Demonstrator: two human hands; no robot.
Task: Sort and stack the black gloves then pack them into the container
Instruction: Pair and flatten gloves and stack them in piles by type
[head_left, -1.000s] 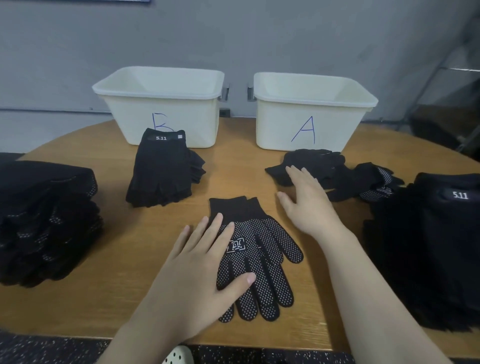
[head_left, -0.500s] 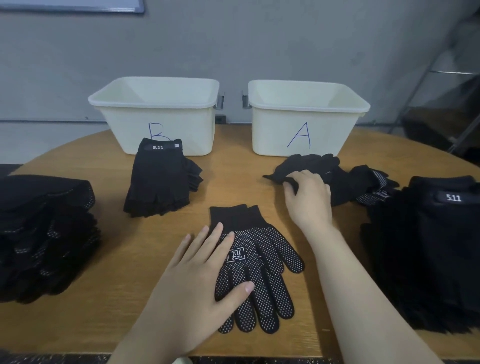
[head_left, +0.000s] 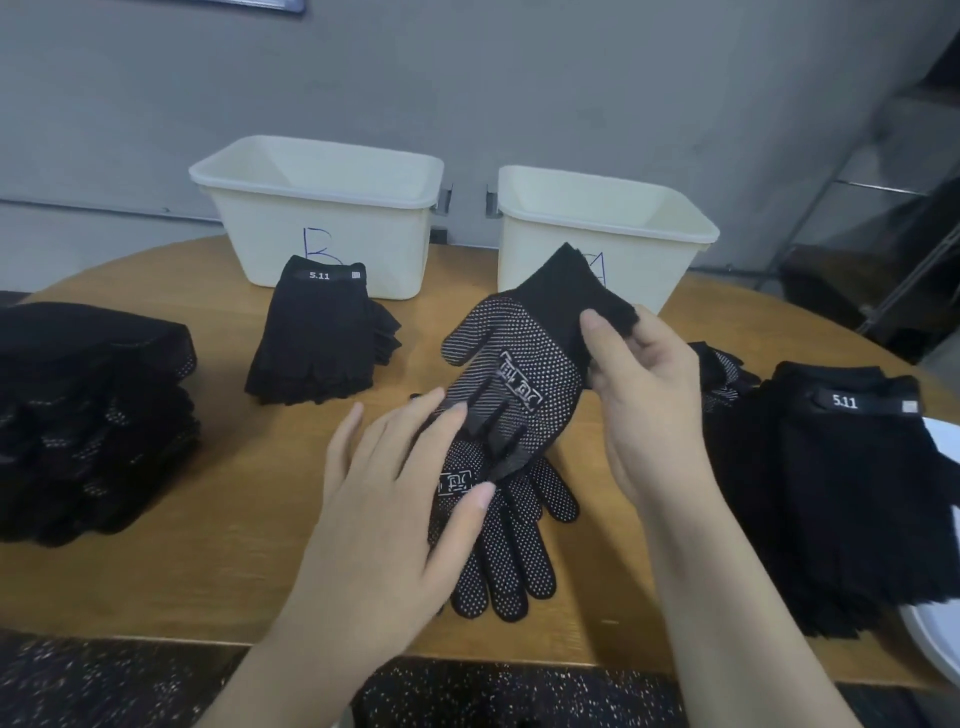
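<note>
Your right hand (head_left: 649, 395) pinches the cuff of a dotted glove (head_left: 511, 374) and holds it up, so it can drop straight onto its twin. Your left hand (head_left: 395, 499) lies flat with straight fingers on the dotted glove on the table (head_left: 498, 545), keeping it still. Tub A (head_left: 602, 228) waits at one o'clock.

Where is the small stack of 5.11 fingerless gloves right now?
Head view, left of centre: the 5.11 fingerless glove stack lies on the table, directly before bin B.
</note>
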